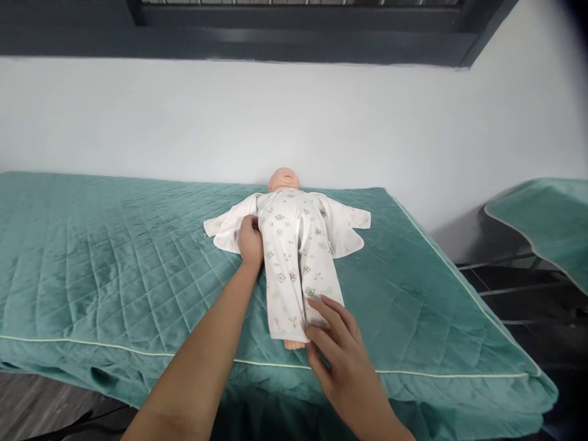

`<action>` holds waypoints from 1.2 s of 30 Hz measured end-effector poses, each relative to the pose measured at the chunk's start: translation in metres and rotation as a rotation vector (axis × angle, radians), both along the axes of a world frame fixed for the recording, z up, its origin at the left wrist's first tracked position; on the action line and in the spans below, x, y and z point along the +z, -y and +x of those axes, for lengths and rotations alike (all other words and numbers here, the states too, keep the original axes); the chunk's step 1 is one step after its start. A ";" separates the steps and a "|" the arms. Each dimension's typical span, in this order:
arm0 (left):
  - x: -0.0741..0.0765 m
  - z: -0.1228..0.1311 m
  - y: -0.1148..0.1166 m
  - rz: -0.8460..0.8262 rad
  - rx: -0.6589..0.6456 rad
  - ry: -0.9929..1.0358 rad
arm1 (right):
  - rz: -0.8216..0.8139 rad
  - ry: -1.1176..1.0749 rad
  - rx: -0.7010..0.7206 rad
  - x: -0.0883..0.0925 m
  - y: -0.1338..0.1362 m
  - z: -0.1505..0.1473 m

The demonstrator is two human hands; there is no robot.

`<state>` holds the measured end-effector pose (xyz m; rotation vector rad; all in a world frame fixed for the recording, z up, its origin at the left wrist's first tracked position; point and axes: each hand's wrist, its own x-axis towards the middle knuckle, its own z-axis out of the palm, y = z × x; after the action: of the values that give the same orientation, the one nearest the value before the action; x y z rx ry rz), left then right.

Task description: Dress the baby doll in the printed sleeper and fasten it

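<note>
A baby doll (283,179) lies on its back on a green quilted bed cover (114,245), head toward the wall. It wears white printed trousers (285,263) and an open white top (342,226) spread out to both sides. My left hand (250,240) is closed on the cloth at the doll's waist, on its left side in view. My right hand (337,349) lies on the lower trouser leg with fingers stretched out flat. One bare doll foot (294,345) pokes out of the other leg.
A white wall (294,122) rises behind the bed under a dark window frame (294,30). A second green-covered bed (546,220) stands at the right, with a dark floor gap (514,288) between them. The bed's front edge (138,352) runs just below the doll's feet.
</note>
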<state>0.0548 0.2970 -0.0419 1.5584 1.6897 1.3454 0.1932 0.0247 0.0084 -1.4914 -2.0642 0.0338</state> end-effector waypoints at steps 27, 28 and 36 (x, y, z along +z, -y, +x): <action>-0.002 -0.001 -0.004 -0.051 0.007 -0.026 | -0.004 -0.075 0.080 0.004 0.012 0.017; -0.003 -0.001 -0.004 -0.045 0.010 -0.018 | -0.017 -0.084 0.087 0.001 0.013 0.017; -0.007 -0.002 -0.004 0.111 -0.027 -0.007 | 0.013 -0.426 0.009 -0.008 0.008 0.036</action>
<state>0.0524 0.3009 -0.0490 1.6427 1.6173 1.4435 0.2296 0.0167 0.0006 -1.3307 -1.7236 0.3138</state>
